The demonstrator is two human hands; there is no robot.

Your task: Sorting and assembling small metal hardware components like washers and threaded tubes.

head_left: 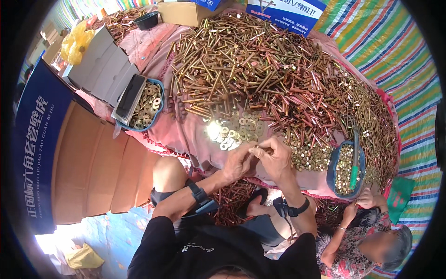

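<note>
- We note bright light over the pink cloth (188,139).
- We see burnt-out glare on the washers (231,135).
- We log overexposure at lower left, near the floor (116,232).
- We record bowed edges, black corners.

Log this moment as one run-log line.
left hand: fingers curled | right hand: fingers curled, beside left | anything held: unclear | ahead: washers | right: small golden parts

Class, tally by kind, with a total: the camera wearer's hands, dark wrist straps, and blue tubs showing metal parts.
Hands: 2 (left hand, right hand)
Dark wrist straps: 2 (left strap, right strap)
Blue tubs: 2 (washer tub, right-side tub)
Total: 6
</note>
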